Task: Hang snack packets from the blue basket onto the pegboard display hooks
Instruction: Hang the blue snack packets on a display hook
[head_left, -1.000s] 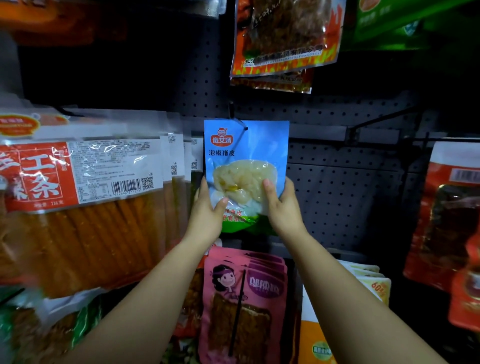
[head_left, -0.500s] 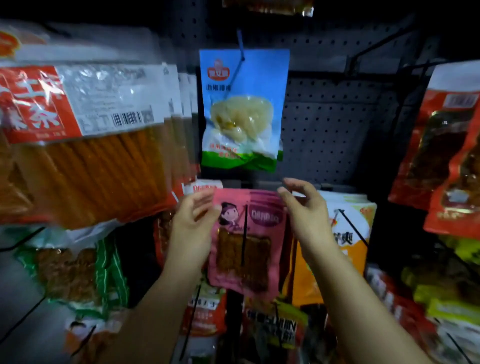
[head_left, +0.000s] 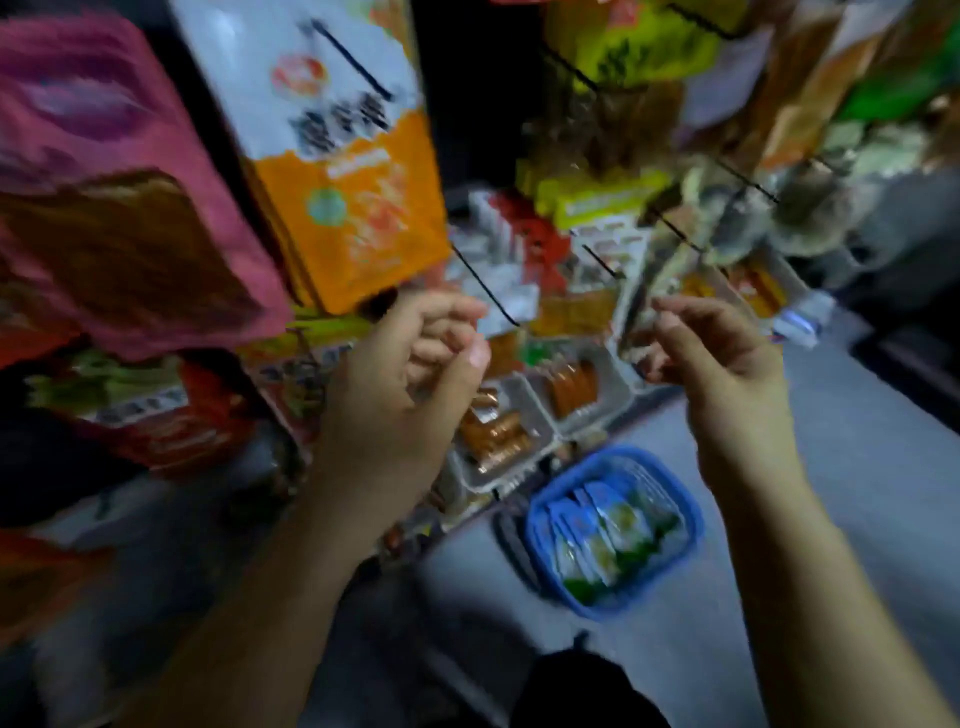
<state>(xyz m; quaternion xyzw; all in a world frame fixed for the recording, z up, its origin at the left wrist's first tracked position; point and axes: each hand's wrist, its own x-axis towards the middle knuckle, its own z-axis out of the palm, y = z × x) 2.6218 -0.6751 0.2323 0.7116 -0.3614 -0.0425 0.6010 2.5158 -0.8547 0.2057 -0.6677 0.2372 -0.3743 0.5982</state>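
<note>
Down on the grey floor, the blue basket (head_left: 688, 512) holds blue snack packets (head_left: 605, 535) standing on edge. Both hands hover above it, holding nothing: left hand (head_left: 400, 395) and right hand (head_left: 722, 364), each grip released, fingers loosely curled.

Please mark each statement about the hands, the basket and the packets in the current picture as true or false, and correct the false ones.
1. The blue basket stands on the floor and holds blue packets. True.
2. The left hand grips a blue packet. False: it holds nothing, its fingers loosely curled.
3. The right hand reaches inside the basket. False: it is above the basket, empty.
4. An orange and white packet hangs on a hook at the upper left. True.
5. The basket is empty. False: several packets stand in it.
</note>
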